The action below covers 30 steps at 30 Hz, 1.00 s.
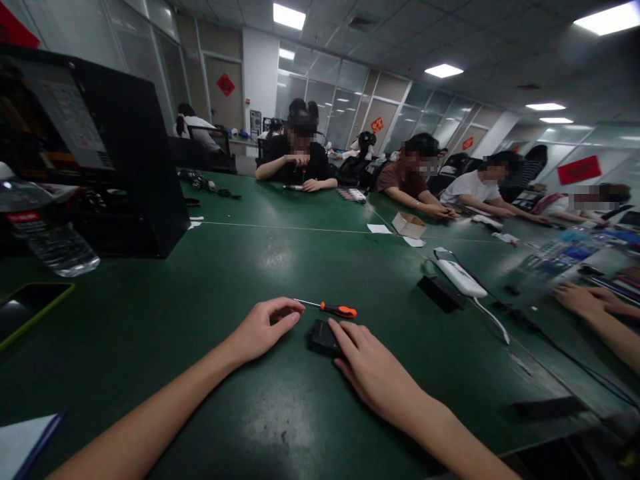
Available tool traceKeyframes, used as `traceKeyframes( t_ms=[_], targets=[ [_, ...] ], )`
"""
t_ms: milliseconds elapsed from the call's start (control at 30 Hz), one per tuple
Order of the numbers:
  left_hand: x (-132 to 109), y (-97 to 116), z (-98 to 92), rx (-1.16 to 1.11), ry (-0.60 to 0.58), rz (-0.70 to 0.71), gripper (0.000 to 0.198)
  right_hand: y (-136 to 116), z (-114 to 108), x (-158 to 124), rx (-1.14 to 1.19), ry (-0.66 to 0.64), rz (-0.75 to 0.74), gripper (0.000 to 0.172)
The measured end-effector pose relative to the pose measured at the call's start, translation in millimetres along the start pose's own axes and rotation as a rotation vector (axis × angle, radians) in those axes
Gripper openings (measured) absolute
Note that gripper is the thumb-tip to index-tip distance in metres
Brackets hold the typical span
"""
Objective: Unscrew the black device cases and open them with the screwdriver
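Through the head camera I see the right hand (369,365) gripping a small black rectangular box (320,337) on the green tabletop (270,413); the left hand (261,329), thumb and fingers apart, curls beside an orange-and-black-handled metal screwdriver (340,311).

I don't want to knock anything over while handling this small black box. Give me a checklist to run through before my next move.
1. Right hand touching the small black box: ok, fingers on its right side.
2. Left hand free: ok, nothing visible in it.
3. Orange-and-black screwdriver in hand: not ok, it lies beyond the box.
4. Water bottle apart from both hands: ok, far left.
5. White power strip apart from both hands: ok.
6. Screws in the box: cannot tell, too small.
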<state>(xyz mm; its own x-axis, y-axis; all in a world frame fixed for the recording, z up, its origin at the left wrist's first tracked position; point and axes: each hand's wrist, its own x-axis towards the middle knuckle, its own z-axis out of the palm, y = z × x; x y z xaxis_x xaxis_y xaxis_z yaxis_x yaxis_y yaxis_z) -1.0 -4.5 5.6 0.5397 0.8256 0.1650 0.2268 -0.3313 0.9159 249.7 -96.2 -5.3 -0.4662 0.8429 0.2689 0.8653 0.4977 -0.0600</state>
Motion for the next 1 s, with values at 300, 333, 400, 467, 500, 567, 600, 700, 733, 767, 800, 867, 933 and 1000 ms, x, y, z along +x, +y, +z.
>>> traceKeyframes(
  t_ms=[300,333,400,467,500,567,600,700,733,767,800,867,933,1000],
  targets=[
    [-2,5,-5.4,0.164,-0.004,0.129,0.046,-14,12,71,0.165,0.010,-0.203,0.051],
    [-2,5,-5.9,0.176,-0.005,0.113,0.047,-11,12,70,0.200,0.021,-0.209,0.054],
    [-1,4,-6.1,0.196,-0.009,0.078,0.047,0,8,68,0.270,0.054,-0.228,0.057],
    [0,3,-5.7,0.217,-0.019,0.048,0.044,15,1,65,0.314,0.084,-0.212,0.053],
    [0,4,-5.5,0.227,-0.028,0.040,0.042,24,-2,65,0.316,0.094,-0.179,0.049],
    [1,5,-5.0,0.242,-0.042,0.033,0.038,41,-9,66,0.280,0.078,-0.077,0.044],
    [1,5,-4.9,0.246,-0.046,0.032,0.037,48,-10,67,0.252,0.044,-0.028,0.042],
    [1,7,-4.9,0.253,-0.043,0.031,0.036,63,-7,69,0.193,-0.102,0.031,0.039],
    [1,7,-4.9,0.258,-0.040,0.032,0.036,65,-4,70,0.185,-0.135,0.024,0.037],
    [1,7,-5.0,0.263,-0.038,0.034,0.036,65,-1,70,0.184,-0.152,0.014,0.035],
    [1,6,-5.0,0.269,-0.036,0.035,0.036,64,2,71,0.192,-0.155,0.005,0.033],
    [1,6,-4.9,0.279,-0.037,0.033,0.035,59,6,71,0.255,-0.124,0.006,0.028],
    [1,7,-4.5,0.288,-0.039,0.026,0.034,52,9,72,0.374,-0.041,0.031,0.023],
    [1,8,-3.9,0.291,-0.043,0.025,0.034,46,9,73,0.519,0.088,0.083,0.021]
  ],
)
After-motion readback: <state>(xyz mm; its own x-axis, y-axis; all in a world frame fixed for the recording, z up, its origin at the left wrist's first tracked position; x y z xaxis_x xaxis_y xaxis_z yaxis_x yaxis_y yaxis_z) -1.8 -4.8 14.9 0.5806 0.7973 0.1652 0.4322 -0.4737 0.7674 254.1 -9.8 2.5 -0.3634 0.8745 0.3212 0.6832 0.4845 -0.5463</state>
